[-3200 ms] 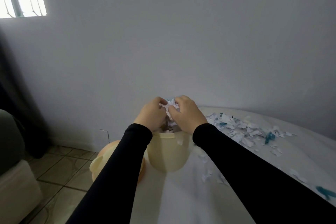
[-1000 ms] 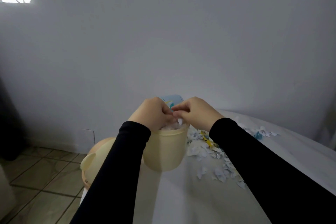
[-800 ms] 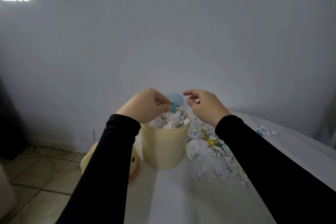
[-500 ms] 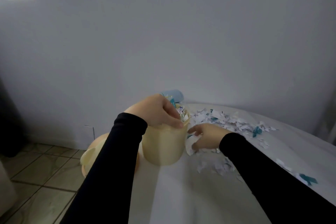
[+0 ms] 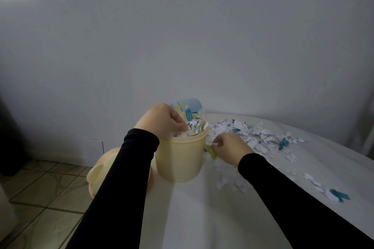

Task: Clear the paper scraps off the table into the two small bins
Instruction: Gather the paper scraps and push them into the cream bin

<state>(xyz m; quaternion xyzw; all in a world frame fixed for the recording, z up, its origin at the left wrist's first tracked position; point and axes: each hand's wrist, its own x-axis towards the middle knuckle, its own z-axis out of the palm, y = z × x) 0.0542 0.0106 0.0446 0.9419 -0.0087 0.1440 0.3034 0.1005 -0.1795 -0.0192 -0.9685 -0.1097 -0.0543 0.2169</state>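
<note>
Two bins show in your head view: the cream bin (image 5: pixel 180 159) stands upright near the left edge of the table (image 5: pixel 202 218), heaped to the brim with scraps, and the blue bin (image 5: pixel 187 104) peeks out just behind it, mostly hidden. Your left hand (image 5: pixel 163 120) rests over the cream bin's near-left rim, fingers curled down onto the packed paper inside, pressing it rather than clearly gripping anything. Your right hand (image 5: pixel 228 148) sits low on the table just right of the bin, fingers (image 5: pixel 215 144) drawn together in a pinch on a small white bit, with a yellow-green strip (image 5: pixel 211 152) lying right under the fingertips; blur keeps me from saying whether that strip is held too. The main pile of paper scraps (image 5: pixel 253 135) spreads to the right and farther back from that hand, with loose bits (image 5: pixel 230 183) nearer you and a few more (image 5: pixel 332 192) far to the right. Your right hand is the nearer one to all of it. The cream bin's mouth lies up and to the left of your right fingertips, so the next lift probably goes that way, though the blue bin may take scraps better, given how full the cream one looks.
</note>
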